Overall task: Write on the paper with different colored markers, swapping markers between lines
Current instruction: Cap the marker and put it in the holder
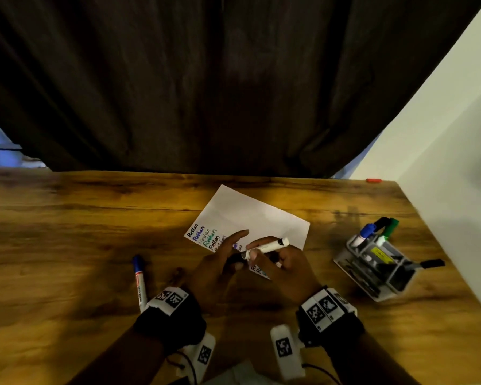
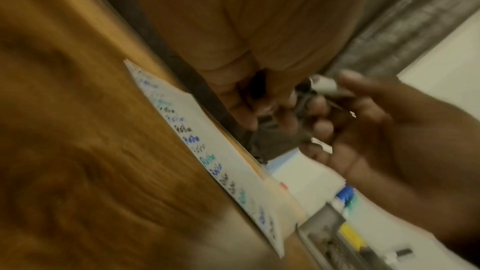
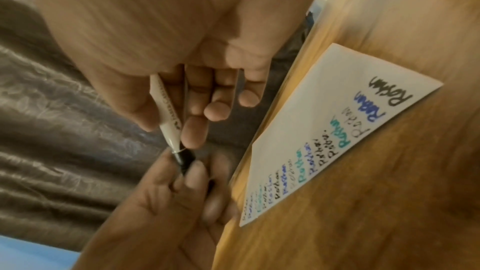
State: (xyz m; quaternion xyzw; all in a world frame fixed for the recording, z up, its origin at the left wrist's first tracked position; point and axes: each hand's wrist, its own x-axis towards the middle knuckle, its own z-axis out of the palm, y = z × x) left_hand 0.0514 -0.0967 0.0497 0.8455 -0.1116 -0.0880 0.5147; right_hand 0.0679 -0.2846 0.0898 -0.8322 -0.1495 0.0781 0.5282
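Observation:
The white paper [image 1: 250,215] [image 2: 207,132] [image 3: 337,114] lies on the wooden table [image 1: 81,232], with several lines written down its left edge in black, blue and green. Above its near edge my right hand [image 1: 264,254] [image 3: 179,130] grips a white-barrelled marker [image 1: 267,245] [image 3: 166,110] [image 2: 327,87]. My left hand [image 1: 233,262] [image 3: 182,176] pinches the black cap [image 1: 235,259] [image 3: 185,159] at the marker's tip. Whether the cap is fully seated I cannot tell.
A blue-capped marker [image 1: 139,282] lies on the table left of my left wrist. A grey marker holder [image 1: 378,262] at the right holds blue [image 1: 368,230] and green [image 1: 390,226] markers. A dark curtain hangs behind the table, and a white wall runs along its right side.

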